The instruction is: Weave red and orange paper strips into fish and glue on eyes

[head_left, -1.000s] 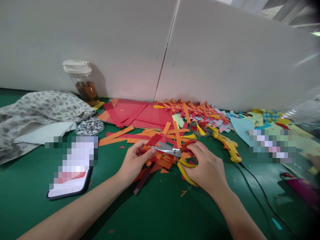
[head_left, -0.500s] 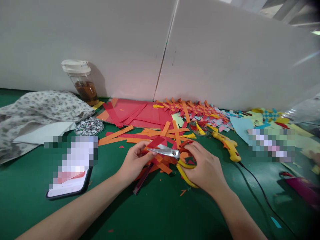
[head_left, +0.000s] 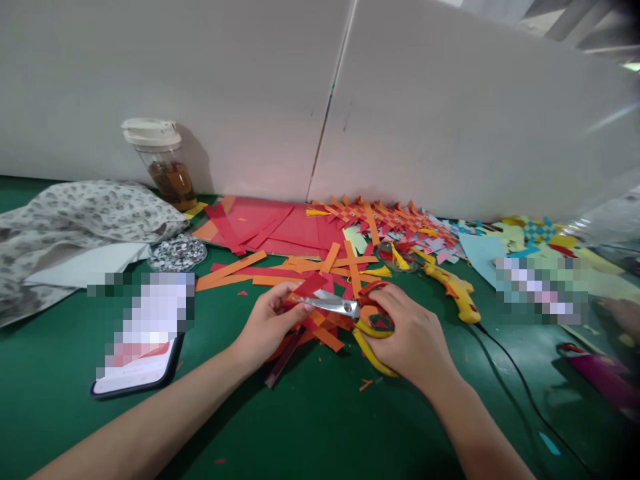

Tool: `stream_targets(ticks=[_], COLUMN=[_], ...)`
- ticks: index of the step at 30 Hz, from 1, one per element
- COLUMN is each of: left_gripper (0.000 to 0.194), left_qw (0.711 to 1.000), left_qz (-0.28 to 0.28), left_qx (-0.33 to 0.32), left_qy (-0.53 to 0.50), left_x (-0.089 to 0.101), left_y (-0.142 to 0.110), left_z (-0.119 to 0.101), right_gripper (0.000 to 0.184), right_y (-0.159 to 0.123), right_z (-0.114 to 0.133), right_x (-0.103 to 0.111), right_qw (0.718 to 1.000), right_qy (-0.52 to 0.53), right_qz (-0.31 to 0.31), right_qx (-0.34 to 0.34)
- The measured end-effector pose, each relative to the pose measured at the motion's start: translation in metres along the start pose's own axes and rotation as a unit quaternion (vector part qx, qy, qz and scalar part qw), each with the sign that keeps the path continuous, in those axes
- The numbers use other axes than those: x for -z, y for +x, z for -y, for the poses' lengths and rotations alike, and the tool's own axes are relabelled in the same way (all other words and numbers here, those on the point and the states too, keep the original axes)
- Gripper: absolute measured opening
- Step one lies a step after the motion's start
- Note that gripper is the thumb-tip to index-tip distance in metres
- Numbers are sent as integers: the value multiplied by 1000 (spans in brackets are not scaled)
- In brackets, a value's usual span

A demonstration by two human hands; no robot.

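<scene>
Between the thumb and fingers of my left hand (head_left: 273,317) is a folded piece of red and orange paper strips (head_left: 311,285). My right hand (head_left: 413,330) grips scissors (head_left: 345,307) by their red and yellow handles. The silver blades point left and reach the paper beside my left fingertips; whether they are cutting it I cannot tell. Under both hands lies a loose pile of orange and red strips (head_left: 327,337). A dark narrow strip (head_left: 285,359) sticks out toward me below my left hand.
A yellow glue gun (head_left: 455,290) with a black cord lies at right. Woven orange-red paper pieces (head_left: 385,220) line the wall. On the left are a phone (head_left: 145,340), a dish of googly eyes (head_left: 177,253), a cup of tea (head_left: 167,167) and patterned cloth (head_left: 90,207). Another person's hand (head_left: 625,317) shows far right.
My hands and the scissors have hardly moved, and the paper stays at the blades. The other person's hand at the far right has shifted slightly.
</scene>
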State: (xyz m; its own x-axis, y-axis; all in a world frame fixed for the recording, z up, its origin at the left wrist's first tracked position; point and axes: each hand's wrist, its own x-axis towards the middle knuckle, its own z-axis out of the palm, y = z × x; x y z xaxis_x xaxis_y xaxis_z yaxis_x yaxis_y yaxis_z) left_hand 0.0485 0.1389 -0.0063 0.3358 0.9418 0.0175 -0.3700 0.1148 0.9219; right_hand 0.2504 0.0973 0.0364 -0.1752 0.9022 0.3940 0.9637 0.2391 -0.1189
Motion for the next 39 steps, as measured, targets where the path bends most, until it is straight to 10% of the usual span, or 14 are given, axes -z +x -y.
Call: stream_targets(ticks=[39], left_gripper=[15], left_qw=[1000], left_qz=[-5], left_qx=[-3], left_qy=[23], left_x=[0], left_y=[-1], left_z=[-2], right_gripper=[25], right_y=[-1], right_z=[-6], right_x=[-3], right_qw=[999], right_qy=[21], right_qz=[-8], right_qx=[36])
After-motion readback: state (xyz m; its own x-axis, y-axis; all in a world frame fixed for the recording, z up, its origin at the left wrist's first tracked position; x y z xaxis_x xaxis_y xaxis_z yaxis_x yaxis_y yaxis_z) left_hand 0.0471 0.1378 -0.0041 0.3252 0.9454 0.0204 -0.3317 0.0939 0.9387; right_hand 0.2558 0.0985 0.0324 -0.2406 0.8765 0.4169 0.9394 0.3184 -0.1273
